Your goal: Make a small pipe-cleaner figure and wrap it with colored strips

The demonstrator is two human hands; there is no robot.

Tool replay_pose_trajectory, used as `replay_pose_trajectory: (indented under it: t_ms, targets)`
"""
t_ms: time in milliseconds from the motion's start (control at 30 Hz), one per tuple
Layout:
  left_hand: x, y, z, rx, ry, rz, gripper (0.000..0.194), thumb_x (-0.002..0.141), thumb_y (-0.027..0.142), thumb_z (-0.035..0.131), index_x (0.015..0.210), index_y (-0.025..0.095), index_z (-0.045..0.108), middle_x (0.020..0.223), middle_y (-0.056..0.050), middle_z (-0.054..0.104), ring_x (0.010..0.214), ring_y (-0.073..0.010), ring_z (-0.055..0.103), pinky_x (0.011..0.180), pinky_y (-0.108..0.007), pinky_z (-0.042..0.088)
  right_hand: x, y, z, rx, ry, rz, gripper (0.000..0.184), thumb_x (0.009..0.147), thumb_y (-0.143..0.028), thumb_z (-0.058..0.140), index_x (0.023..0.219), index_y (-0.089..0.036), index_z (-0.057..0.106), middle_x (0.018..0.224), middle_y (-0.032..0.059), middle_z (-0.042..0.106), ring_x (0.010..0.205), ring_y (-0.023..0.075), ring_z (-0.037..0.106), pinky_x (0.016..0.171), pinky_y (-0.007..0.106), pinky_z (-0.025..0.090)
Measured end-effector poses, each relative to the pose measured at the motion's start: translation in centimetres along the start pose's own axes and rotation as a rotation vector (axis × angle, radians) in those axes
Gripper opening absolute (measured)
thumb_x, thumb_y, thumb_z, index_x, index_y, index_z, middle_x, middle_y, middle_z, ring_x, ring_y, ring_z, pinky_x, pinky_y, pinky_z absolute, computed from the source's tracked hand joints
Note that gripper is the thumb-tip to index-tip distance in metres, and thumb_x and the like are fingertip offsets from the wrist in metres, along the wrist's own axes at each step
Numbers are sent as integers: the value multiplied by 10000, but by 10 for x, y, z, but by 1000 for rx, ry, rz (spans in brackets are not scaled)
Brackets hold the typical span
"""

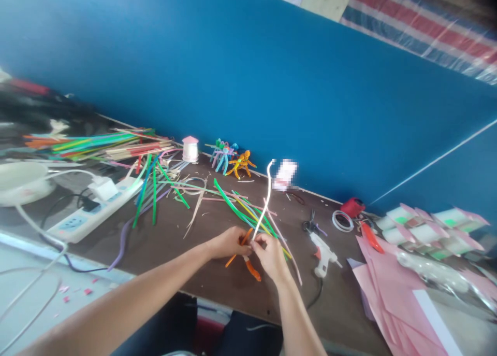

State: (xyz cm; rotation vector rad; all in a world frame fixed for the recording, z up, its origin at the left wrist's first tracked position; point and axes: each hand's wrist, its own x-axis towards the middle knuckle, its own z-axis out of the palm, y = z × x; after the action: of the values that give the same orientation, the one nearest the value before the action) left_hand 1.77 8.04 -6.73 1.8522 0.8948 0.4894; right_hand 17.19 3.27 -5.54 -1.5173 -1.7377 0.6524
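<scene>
My left hand and my right hand meet above the dark wooden table. Between them, my left fingers pinch an orange chenille stem that also passes behind my right fingers. My right fingers grip a white chenille stem, which rises in a wavy line past the table's back edge. Where the two stems meet, my fingers hide the join. Loose green and yellow chenille stems lie just beyond my hands.
Finished chenille figures stand by the blue wall, next to a spool. A white power strip, a hot glue gun, scissors, and pink paper sheets lie around. Bundled stems fill the back left.
</scene>
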Motion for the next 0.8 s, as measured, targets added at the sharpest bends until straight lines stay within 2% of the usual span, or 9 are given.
replay_pose_trajectory:
  t_ms: [133, 433, 800]
  targets:
    - [0, -1, 2, 23, 34, -19, 184, 659, 282, 559, 671, 110, 622, 561, 26, 546, 542, -101, 465, 493, -174, 321, 0, -2, -2, -6, 2, -5, 116, 736, -213, 533, 660, -173, 611, 661, 22, 645, 635, 159, 597, 619, 241, 449]
    - [-9, 9, 5, 113, 151, -89, 263, 654, 354, 552, 576, 107, 597, 489, 38, 433, 513, -93, 372, 476, -199, 248, -3, -9, -5, -47, 14, -16, 109, 724, -189, 536, 635, -177, 599, 645, 19, 633, 633, 157, 587, 610, 234, 436]
    - [-13, 10, 3, 14, 42, -184, 191, 613, 289, 535, 616, 113, 610, 490, 47, 421, 481, -85, 367, 468, -191, 289, -6, -11, -2, -77, -29, -57, 137, 749, -186, 532, 629, -186, 599, 636, 17, 632, 647, 159, 592, 616, 228, 433]
